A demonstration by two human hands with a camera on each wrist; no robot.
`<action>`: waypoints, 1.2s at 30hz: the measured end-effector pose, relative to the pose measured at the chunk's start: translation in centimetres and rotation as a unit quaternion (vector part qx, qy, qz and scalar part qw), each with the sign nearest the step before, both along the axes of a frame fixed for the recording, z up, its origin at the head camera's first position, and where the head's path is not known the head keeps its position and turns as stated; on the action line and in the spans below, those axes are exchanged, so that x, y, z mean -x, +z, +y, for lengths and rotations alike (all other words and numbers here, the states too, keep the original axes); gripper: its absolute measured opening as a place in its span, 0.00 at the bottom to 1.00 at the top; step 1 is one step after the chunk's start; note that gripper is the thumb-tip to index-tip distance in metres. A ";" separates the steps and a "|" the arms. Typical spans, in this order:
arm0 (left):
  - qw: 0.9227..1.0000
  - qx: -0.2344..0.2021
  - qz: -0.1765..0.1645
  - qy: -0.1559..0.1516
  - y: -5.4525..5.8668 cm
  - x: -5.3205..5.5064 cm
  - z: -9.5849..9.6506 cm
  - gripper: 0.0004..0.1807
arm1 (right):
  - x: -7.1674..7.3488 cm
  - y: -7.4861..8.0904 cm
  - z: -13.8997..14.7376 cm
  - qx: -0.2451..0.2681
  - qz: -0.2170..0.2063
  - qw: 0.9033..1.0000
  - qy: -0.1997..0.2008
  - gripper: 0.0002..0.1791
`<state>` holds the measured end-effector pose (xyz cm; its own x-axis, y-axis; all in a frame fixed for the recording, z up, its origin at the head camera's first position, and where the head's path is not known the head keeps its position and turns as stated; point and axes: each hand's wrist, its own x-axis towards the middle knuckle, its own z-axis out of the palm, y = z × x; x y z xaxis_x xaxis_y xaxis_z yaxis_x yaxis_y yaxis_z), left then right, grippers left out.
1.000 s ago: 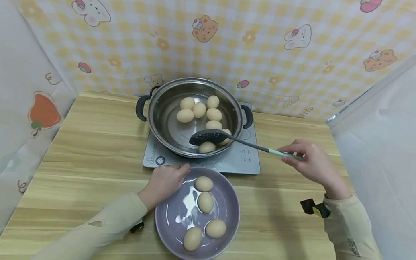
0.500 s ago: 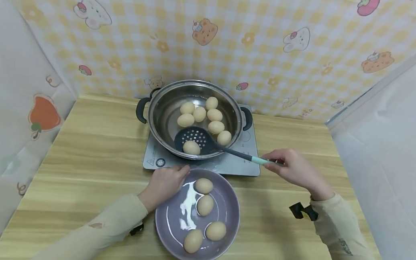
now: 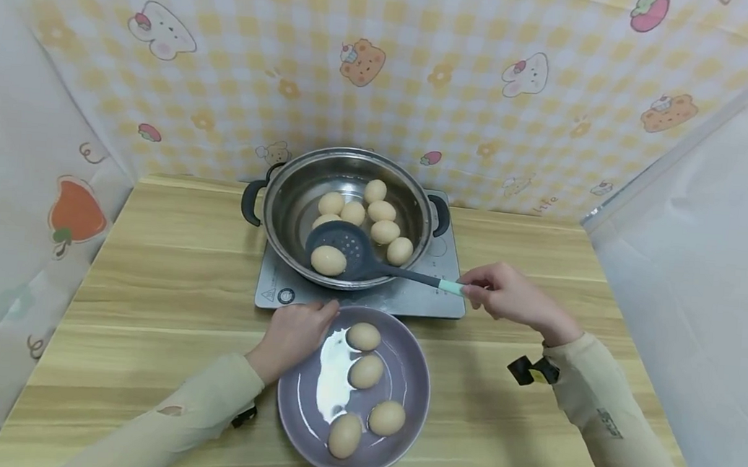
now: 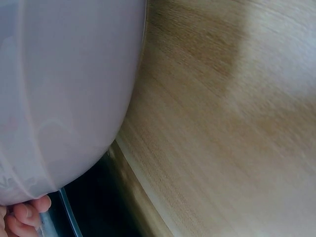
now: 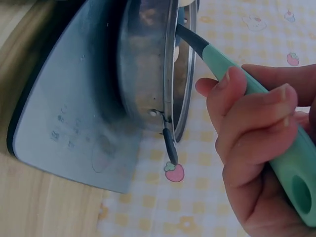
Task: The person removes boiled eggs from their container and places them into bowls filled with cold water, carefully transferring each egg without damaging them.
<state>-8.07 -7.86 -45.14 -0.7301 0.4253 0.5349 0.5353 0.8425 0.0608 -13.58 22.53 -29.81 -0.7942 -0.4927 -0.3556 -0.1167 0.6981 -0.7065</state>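
My right hand [image 3: 506, 295] grips the green handle [image 5: 229, 69] of a dark slotted spoon [image 3: 362, 258], its fingers curled round it in the right wrist view. One brown egg [image 3: 329, 261] lies in the spoon's bowl, over the near side of a steel pot [image 3: 282, 212]. Several more eggs [image 3: 385, 231] rest inside the pot, one partly hidden behind the spoon. With my left hand [image 3: 295, 335] I hold the far left rim of a purple plate [image 3: 407, 366], fingertips [image 4: 40, 203] against its underside in the left wrist view. Several eggs [image 3: 366, 372] lie on this plate.
Beneath the pot is a grey induction cooker [image 3: 440, 267], just beyond the plate. Black side handles [image 3: 442, 216] stick out from the pot. Behind them hangs a yellow checked cloth [image 3: 421, 114], and white sheets [image 3: 702, 285] bound the wooden table [image 3: 170, 263] at both sides.
The spoon has moved left and towards me inside the pot, and an egg has come into its bowl. My right hand has shifted left with it. The left hand keeps its hold on the plate.
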 end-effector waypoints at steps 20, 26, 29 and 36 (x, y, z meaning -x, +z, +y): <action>1.000 -0.013 0.001 -0.010 0.0 0.3 0.0 0.08 | -2.9 3.1 5.3 0.020 0.038 0.999 -0.011 0.12; 1.000 -0.018 -0.002 -0.012 -0.3 0.4 0.0 0.08 | -5.0 3.1 7.8 0.047 0.086 0.995 0.012 0.09; 1.000 -0.019 -0.007 -0.013 -0.3 0.5 -0.1 0.08 | -6.2 3.0 8.9 0.052 0.097 0.994 0.015 0.10; 1.000 -0.018 -0.021 -0.012 -0.1 0.5 -0.1 0.06 | -9.4 2.6 10.6 0.012 0.110 0.994 0.002 0.11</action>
